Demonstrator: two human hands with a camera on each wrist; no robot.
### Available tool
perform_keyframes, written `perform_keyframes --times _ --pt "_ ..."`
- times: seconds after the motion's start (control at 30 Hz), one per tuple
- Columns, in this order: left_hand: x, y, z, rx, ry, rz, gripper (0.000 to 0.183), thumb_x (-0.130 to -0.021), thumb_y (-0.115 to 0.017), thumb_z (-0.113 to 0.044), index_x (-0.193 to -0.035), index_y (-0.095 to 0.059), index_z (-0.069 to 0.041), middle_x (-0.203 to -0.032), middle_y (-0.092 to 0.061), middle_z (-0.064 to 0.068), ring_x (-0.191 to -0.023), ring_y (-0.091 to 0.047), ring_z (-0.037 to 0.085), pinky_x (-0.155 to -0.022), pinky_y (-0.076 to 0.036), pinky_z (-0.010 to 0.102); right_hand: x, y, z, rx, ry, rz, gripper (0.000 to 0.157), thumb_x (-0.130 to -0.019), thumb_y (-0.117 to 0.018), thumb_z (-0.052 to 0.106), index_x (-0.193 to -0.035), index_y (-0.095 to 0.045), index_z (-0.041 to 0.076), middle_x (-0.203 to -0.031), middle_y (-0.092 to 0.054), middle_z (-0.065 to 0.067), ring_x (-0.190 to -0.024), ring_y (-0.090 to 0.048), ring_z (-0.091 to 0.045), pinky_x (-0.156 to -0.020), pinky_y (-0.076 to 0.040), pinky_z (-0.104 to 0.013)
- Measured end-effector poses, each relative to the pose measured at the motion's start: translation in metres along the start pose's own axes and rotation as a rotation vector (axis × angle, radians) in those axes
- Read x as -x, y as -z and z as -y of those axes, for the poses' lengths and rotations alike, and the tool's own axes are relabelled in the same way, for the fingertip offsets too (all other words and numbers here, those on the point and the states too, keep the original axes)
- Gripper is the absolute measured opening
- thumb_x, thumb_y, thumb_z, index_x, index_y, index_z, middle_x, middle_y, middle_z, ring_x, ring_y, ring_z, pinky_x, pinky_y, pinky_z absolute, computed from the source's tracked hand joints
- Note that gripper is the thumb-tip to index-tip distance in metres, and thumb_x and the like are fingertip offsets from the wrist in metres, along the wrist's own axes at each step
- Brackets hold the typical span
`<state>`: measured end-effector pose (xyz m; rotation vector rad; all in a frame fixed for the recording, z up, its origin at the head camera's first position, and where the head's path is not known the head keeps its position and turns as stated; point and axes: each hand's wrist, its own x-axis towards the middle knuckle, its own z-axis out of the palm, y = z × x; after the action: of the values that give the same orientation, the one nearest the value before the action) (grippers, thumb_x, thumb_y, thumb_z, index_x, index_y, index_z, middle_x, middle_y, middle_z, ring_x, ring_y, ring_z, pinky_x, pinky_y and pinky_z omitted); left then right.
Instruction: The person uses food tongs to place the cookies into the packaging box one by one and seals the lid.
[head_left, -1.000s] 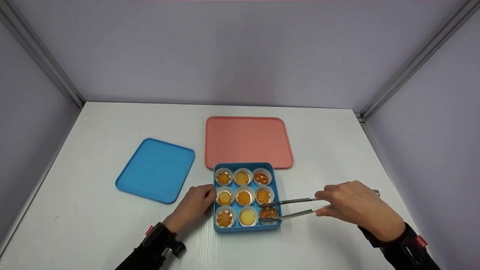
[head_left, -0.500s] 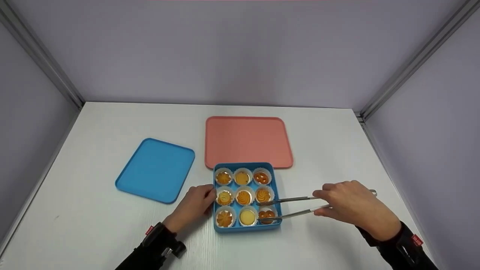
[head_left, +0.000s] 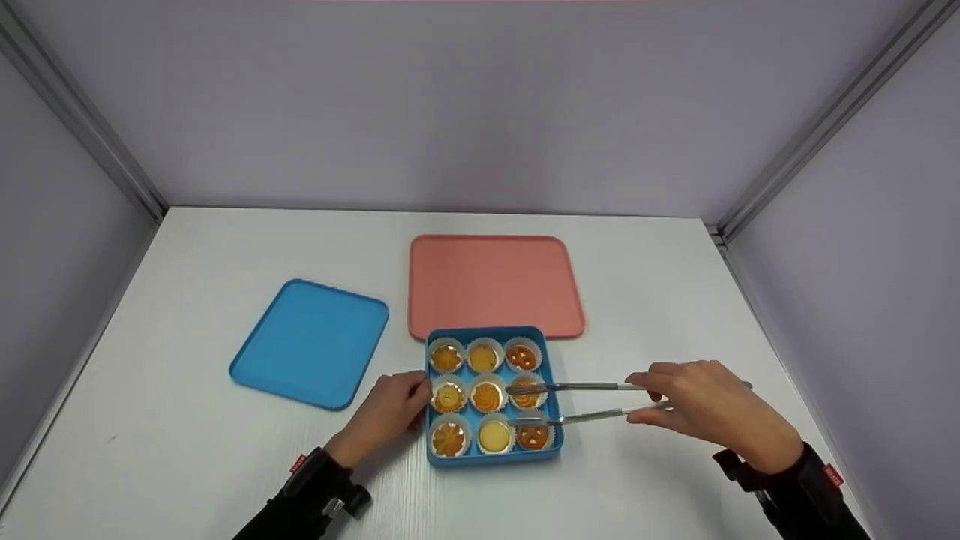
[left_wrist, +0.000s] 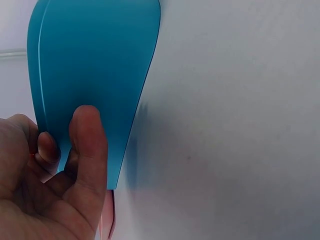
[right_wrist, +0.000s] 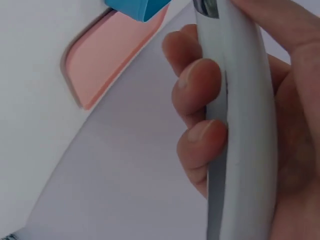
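A blue box (head_left: 495,460) holds rows of small pastries in white paper cups. My left hand (head_left: 388,405) holds the box's left side; in the left wrist view one digit lies along the outer wall while other fingers bend at the rim. My right hand (head_left: 709,401) grips metal tongs (head_left: 589,386) by their pale handles, also seen in the right wrist view. The tongs' arms are spread apart over the box's right column. One tip covers part of the middle-right swirled pastry (head_left: 527,397); the other crosses the back edge of the front-right pastry (head_left: 533,437).
A pink tray (head_left: 495,281) lies directly behind the box, touching or nearly touching it. To the left is a flat blue tray or lid (head_left: 309,343). Grey panels (head_left: 480,105) enclose the back and sides of the white table (head_left: 150,420).
The tongs' tips have shifted away from me, from the front-right pastry toward the middle-right one, still spread. My left hand has stayed on the box.
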<state>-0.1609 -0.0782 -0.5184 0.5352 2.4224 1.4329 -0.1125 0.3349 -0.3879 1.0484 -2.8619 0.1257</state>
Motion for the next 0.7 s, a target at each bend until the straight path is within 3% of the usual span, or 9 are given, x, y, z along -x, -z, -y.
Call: perform_keyframes --times 0.33,0.5,0.7 --pt "-0.001 -0.001 0.002 0.014 -0.021 -0.007 0.026 -0.101 -0.047 -0.01 -0.077 -0.057 -0.01 -0.065 -0.06 0.016 -0.055 -0.061 0.032 -0.047 -0.046 0.027 0.007 -0.034 -0.034 -0.199 -0.13 -0.143 0.045 -0.082 -0.076 0.038 -0.118 -0.067 0.012 -0.084 -0.058 0.018 -0.062 -0.047 0.001 -0.052 -0.041 -0.021" --pt "-0.001 -0.001 0.003 0.008 -0.017 -0.005 0.024 -0.101 -0.047 -0.011 -0.078 -0.056 -0.01 -0.067 -0.059 0.016 -0.057 -0.061 0.031 -0.048 -0.046 0.027 0.005 -0.056 -0.05 -0.268 -0.172 -0.237 0.041 -0.083 -0.077 0.03 -0.118 -0.064 0.012 -0.085 -0.058 0.014 -0.062 -0.045 -0.003 -0.051 -0.036 -0.022" --pt "-0.001 -0.001 0.005 0.003 0.002 0.001 0.023 -0.101 -0.047 -0.013 -0.083 -0.059 -0.004 -0.067 -0.059 0.011 -0.057 -0.06 0.025 -0.049 -0.047 0.028 0.002 -0.076 -0.062 -0.288 -0.262 -0.311 0.04 -0.085 -0.075 0.031 -0.115 -0.062 0.007 -0.078 -0.053 0.007 -0.061 -0.042 -0.007 -0.05 -0.033 -0.024"
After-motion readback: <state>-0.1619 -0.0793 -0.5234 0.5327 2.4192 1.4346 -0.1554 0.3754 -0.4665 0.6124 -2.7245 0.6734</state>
